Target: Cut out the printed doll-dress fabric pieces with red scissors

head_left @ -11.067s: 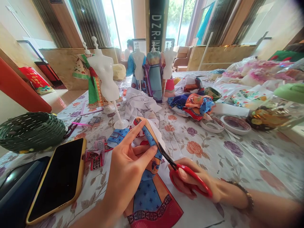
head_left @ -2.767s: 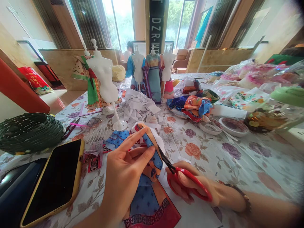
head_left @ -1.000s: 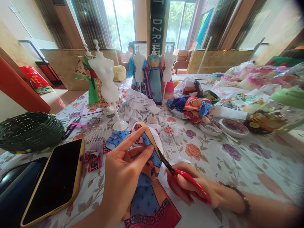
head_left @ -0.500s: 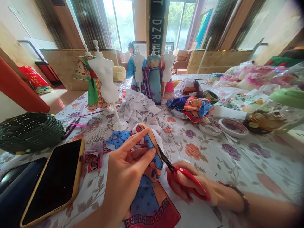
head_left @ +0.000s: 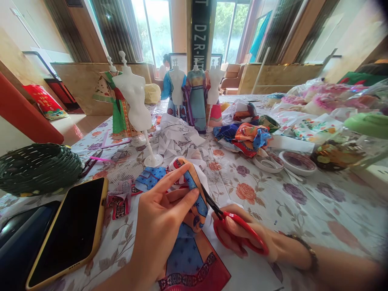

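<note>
At lower centre, printed cloth (head_left: 189, 258) is being pinched by the left hand (head_left: 157, 230). Its upper edge is being cut with scissors (head_left: 239, 227) gripped in the right hand (head_left: 236, 236); lower white margin seems uncut.

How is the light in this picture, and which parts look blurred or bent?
Head view: the windows are blown out by daylight; the left hand, the printed cloth and the red scissors in the right hand are sharp; the bags at the right edge are smeared and stretched; the top right corner is darkened.
</note>
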Motion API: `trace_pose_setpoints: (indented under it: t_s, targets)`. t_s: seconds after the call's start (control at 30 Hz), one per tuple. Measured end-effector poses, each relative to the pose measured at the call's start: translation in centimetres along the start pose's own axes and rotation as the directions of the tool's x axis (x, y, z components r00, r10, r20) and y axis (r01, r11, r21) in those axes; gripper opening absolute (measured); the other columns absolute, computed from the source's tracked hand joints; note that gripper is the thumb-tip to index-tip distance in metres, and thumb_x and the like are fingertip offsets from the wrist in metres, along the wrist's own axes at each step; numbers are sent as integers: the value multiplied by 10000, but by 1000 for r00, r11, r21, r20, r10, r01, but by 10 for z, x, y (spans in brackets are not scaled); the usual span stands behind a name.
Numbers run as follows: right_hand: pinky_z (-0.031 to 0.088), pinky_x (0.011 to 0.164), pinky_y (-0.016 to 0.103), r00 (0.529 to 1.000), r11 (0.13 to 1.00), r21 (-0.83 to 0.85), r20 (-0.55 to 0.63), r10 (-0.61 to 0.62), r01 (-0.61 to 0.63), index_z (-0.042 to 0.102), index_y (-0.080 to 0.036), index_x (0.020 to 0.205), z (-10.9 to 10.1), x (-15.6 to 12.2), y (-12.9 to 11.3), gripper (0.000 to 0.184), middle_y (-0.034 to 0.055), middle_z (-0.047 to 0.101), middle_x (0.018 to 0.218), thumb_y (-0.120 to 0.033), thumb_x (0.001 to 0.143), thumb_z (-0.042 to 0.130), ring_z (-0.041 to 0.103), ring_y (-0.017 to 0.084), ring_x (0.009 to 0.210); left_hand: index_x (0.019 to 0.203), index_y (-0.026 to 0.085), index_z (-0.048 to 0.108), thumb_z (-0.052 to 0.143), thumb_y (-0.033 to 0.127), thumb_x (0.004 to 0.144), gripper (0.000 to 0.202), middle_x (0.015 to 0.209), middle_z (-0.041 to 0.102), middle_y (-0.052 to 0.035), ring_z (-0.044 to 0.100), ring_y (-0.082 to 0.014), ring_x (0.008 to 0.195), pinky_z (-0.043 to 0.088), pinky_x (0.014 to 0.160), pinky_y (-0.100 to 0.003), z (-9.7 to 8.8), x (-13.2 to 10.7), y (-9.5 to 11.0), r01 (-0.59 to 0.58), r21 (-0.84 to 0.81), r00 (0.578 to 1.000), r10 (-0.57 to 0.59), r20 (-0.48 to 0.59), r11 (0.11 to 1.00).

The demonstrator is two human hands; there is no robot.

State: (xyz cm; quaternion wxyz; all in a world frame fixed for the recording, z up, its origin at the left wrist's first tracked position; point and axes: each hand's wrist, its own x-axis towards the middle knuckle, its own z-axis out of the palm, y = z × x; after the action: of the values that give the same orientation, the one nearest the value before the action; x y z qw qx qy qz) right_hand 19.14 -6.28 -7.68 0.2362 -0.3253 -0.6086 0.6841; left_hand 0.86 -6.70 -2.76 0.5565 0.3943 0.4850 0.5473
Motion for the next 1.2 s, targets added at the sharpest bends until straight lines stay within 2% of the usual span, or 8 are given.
trace_pose_setpoints:
  t_s: [0.3,0.6,0.73,0.9,1.07,1.2]
  targets:
    - [233,399,247,1000,1000,20,-20,3,-3,416,-193,443,1,2,0,703,-22,400,420,-827,739,477,348,82,400,1226,282,679,806,230,703,540,624,720,7,612,-118,401,535,426,-197,0,1,2,17,2,1000,-17,9,1000]
    - [227,412,264,998,998,11,-20,-55,55,374,-199,445,1,0,5,690,-38,361,423,-784,803,450,312,78,397,1206,292,691,808,217,692,533,621,719,10,603,-112,399,539,424,-198,0,1,0,4,-10,1000,-4,2,1000]
    - [219,401,252,999,999,24,-20,-36,37,392,-198,467,1,0,4,671,-40,362,413,-768,814,456,317,78,394,1199,292,697,808,222,689,526,592,706,15,597,-112,384,534,411,-196,-1,1,0,1,-28,1000,-1,8,1000]
    - [255,418,234,1000,1000,22,18,6,-6,437,-191,505,-1,1,5,649,-27,417,435,-772,789,486,361,84,412,1172,306,714,831,265,673,514,674,732,6,631,-147,403,564,409,-250,-2,1,-1,-13,29,1000,14,-23,1000]
    - [260,418,227,999,1000,-19,40,-4,4,435,-189,490,-1,1,3,659,-18,436,441,-767,804,461,357,77,403,1043,259,775,840,339,677,380,826,776,-37,677,-139,502,619,546,-260,-3,3,0,-49,67,995,55,-89,997]
    - [258,421,220,999,1000,-15,31,27,-26,418,-197,526,1,0,-3,647,-30,429,439,-791,776,472,356,79,410,1046,228,770,859,301,638,424,752,764,-34,660,-164,477,598,429,-279,-1,4,3,-9,-27,994,6,-111,1000]
